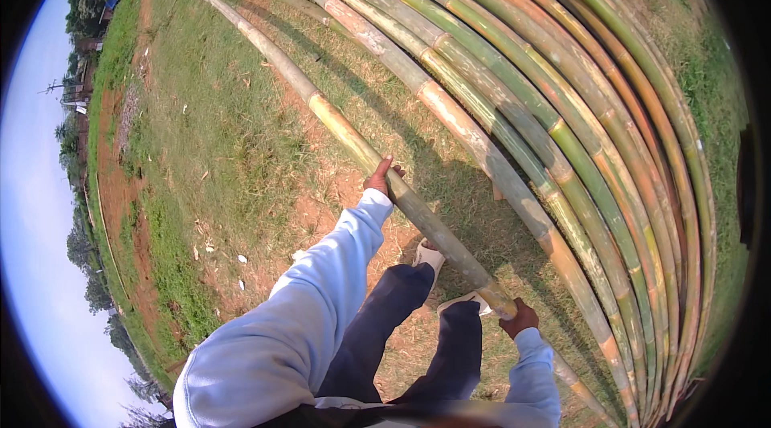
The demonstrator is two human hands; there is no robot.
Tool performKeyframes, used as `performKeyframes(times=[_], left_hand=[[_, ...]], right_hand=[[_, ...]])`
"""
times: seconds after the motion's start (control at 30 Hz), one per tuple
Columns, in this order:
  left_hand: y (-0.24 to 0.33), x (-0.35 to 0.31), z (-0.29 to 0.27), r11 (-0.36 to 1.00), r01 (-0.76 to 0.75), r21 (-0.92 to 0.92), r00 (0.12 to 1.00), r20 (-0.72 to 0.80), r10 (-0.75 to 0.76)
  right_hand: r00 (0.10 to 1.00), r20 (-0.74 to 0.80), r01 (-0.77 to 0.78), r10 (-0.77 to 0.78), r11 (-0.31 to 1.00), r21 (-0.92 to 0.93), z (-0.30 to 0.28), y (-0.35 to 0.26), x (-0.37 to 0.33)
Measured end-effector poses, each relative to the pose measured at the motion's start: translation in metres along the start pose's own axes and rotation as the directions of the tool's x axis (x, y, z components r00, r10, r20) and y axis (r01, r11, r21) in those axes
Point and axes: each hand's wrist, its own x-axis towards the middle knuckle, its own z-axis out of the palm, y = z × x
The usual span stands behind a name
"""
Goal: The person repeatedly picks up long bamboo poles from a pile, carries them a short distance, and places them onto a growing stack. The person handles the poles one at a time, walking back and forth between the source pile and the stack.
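Observation:
A long bamboo pole (440, 234) slants across in front of me, from the upper left down to the lower right. My left hand (381, 177) is wrapped round it near the middle, its thumb showing on the near top. Lower down, my right hand (520, 319) grips the same pole, its fingers partly hidden behind it. The pole is held above the ground, apart from a large row of bamboo poles (562, 139) on the right. Those poles are green, yellow and reddish brown, lying side by side.
My feet in light shoes (430, 255) stand on patchy grass and bare soil (265, 187) beneath the pole. The nearest pole of the row (482, 147) lies just beyond the held one. Far left, a strip of red earth (120, 171) borders trees and buildings.

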Motion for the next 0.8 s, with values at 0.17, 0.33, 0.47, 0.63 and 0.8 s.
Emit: performKeyframes(times=[0.17, 0.33, 0.47, 0.63, 0.8], left_hand=[[0.081, -0.077, 0.057, 0.989, -0.104, -0.104, 0.995, -0.004, 0.104], [0.157, -0.121, 0.147, 0.955, -0.261, 0.144, 0.952, -0.123, 0.279], [0.199, -0.138, 0.224, 0.879, -0.394, 0.268, 0.889, -0.133, 0.438], [0.235, -0.159, 0.309, 0.82, -0.23, 0.524, 0.971, 0.18, 0.157], [0.187, -0.188, 0.334, 0.385, -0.59, 0.71, 0.807, 0.528, 0.264]], right_hand=[[0.993, -0.112, 0.024, -0.029, 0.999, -0.038, -0.083, -0.025, -0.081], [0.977, -0.173, 0.11, -0.122, 0.991, -0.077, -0.189, -0.038, -0.118], [0.951, -0.205, 0.232, -0.233, 0.972, -0.031, -0.279, -0.036, -0.129], [0.907, -0.325, 0.274, -0.267, 0.961, -0.025, -0.367, -0.008, -0.115], [0.943, -0.32, 0.059, -0.088, 0.993, -0.099, -0.437, 0.026, -0.051]])
